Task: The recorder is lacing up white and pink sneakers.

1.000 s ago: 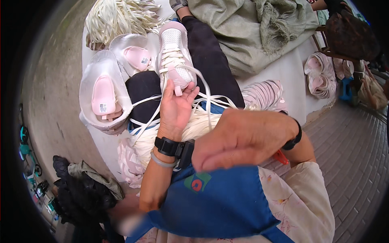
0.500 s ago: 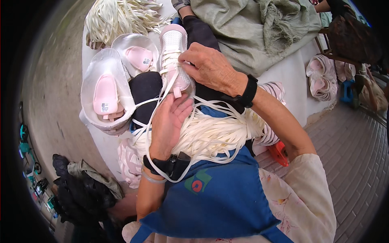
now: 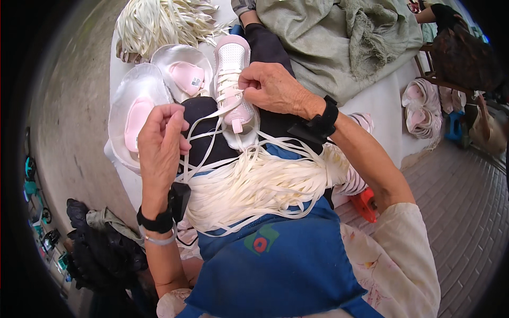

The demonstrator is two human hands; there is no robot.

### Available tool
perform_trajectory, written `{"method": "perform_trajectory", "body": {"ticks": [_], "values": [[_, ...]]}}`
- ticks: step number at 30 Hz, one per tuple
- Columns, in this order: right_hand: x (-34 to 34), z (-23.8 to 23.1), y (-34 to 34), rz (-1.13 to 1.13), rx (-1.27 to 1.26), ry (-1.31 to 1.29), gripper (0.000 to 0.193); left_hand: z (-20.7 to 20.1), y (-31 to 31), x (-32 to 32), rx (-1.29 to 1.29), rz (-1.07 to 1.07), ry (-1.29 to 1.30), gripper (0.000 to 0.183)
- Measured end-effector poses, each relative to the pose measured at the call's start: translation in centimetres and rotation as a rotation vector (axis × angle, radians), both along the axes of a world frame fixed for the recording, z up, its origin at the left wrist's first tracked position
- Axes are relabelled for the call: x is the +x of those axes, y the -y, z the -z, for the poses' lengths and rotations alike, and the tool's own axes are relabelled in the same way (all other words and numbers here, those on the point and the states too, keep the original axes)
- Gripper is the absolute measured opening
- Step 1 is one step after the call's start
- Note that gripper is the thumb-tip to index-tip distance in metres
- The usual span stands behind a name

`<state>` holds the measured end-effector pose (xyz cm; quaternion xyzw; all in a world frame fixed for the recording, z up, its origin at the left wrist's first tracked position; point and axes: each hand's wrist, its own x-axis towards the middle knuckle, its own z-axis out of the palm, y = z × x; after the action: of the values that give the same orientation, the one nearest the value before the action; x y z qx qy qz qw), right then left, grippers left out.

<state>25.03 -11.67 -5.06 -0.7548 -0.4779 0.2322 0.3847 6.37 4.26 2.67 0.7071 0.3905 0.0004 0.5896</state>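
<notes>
A pink and white sneaker (image 3: 233, 79) rests toe-away across dark-clothed legs, with cream laces crossing its front. At its right side, my right hand (image 3: 275, 89) pinches a shoelace (image 3: 231, 91) near the eyelets. My left hand (image 3: 159, 135) is raised left of the shoe, fingers curled. A loose lace passes by its fingertips; whether they grip it is hidden. Over my blue apron (image 3: 265, 244) lies a thick bundle of cream shoelaces (image 3: 260, 183), with strands running up to the shoe.
Two white shoe uppers with pink insoles (image 3: 139, 119) (image 3: 186, 77) stand at the left. Another lace bundle (image 3: 159, 26) lies at the far left. Grey-green sacking (image 3: 318, 42) covers the far right. More shoe parts (image 3: 421, 108) are stacked at right, near a red object (image 3: 363, 204).
My left hand has left the shoe's heel and moved left, its fingers curling. The lace loop no longer circles that wrist. My right hand stays by the eyelets.
</notes>
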Motion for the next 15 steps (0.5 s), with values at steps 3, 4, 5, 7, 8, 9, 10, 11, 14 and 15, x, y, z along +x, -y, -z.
{"method": "perform_trajectory", "body": {"ticks": [3,4,5,7,8,9,10,11,14,15], "values": [[-0.1,-0.3,-0.3,-0.042,-0.012,-0.045,0.016,5.5,-1.3,2.6,0.324,0.186,0.110,0.018],[-0.5,-0.9,-0.5,-0.002,0.013,-0.057,0.016,6.3,-1.6,2.8,0.610,0.367,0.199,0.017],[-0.6,-1.3,-0.5,0.048,0.035,-0.063,0.016,6.3,-1.4,3.4,0.608,0.373,0.210,0.017],[-1.2,-0.8,-1.3,0.005,0.124,0.082,0.015,5.7,-1.1,4.2,0.208,0.277,-0.013,0.015],[-1.6,-0.8,-1.6,-0.042,0.210,0.219,0.015,4.9,-0.9,4.3,0.160,0.299,-0.086,0.014],[-1.9,-0.8,-1.8,-0.041,0.207,0.220,0.015,4.5,-0.7,4.3,0.158,0.301,-0.084,0.014],[-2.3,-0.9,-2.0,-0.082,0.080,0.314,0.013,4.3,-0.5,4.2,0.128,0.303,-0.117,0.014],[-2.8,-1.2,-2.5,-0.128,-0.043,0.404,0.011,4.0,-0.5,4.0,0.102,0.299,-0.153,0.013],[-4.1,-2.3,-3.6,-0.180,-0.104,0.583,0.012,3.3,-0.7,3.6,0.097,0.283,-0.168,0.013],[-4.6,-2.5,-3.8,-0.211,-0.130,0.674,0.014,3.2,-0.8,3.5,0.093,0.281,-0.169,0.013]]}}
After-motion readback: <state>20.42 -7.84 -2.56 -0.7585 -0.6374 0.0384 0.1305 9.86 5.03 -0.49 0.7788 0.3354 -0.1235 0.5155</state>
